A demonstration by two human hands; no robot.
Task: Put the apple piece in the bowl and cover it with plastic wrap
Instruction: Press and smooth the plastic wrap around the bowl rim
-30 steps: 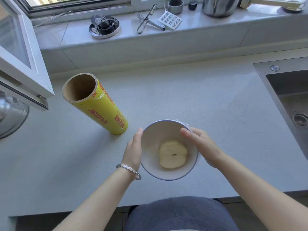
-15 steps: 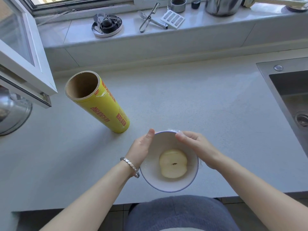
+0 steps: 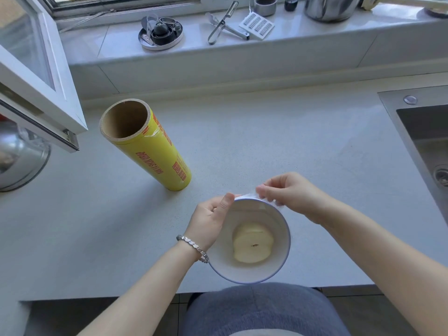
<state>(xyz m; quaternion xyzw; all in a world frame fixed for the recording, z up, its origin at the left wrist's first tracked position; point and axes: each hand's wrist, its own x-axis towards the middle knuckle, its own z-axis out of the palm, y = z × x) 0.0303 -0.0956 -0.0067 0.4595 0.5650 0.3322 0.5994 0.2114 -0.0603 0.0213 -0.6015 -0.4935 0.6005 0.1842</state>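
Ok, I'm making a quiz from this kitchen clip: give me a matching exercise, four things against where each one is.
Things:
1. apple piece
2. plastic wrap roll
3. peeler
4. left hand

Places:
A. on the window ledge
B. at the bowl's left rim
C. inside the bowl
D. on the counter, left of the bowl

Pairs: 1-C, 2-D, 3-A, 4-B

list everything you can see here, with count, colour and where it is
bowl: 1, white with blue rim, counter's near edge
apple piece: 1, pale yellow, inside bowl
plastic wrap: 1 clear sheet, at bowl's far rim
wrap roll: 1, yellow, upright, left of bowl
counter: 1, light grey
sink: 1, steel, right edge
peeler: 1, metal, windowsill
pot: 1, steel, windowsill
bracelet: 1, silver, left wrist
left hand: on bowl's left rim
right hand: pinching the wrap
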